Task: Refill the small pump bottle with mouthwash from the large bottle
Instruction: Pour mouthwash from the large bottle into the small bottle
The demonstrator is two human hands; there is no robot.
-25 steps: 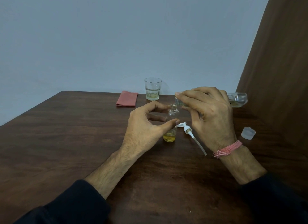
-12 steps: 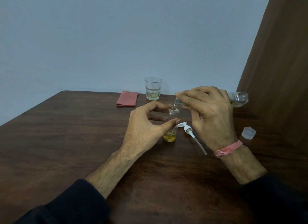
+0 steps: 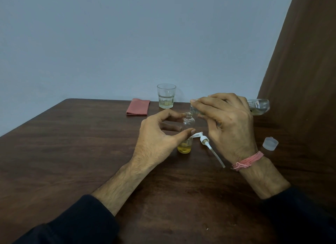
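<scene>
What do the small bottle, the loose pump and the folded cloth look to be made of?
Small bottle: clear glass or hard plastic, glossy; the yellow liquid shows through.
Pump: white plastic, matte, with a metallic-looking collar and a pale tube.
Cloth: soft reddish fabric, dull, folded flat.

left hand (image 3: 160,134) curled, right hand (image 3: 229,124) gripping

I see dim, even, soft light with a cool grey cast on the wall (image 3: 127,35). The tabletop (image 3: 63,153) shows a faint sheen and no hard glare. Weak, diffuse shadows lie beneath each hand. Focus is fairly sharp centrally; wide-angle bending tilts the brown panel (image 3: 305,80) at right.
</scene>
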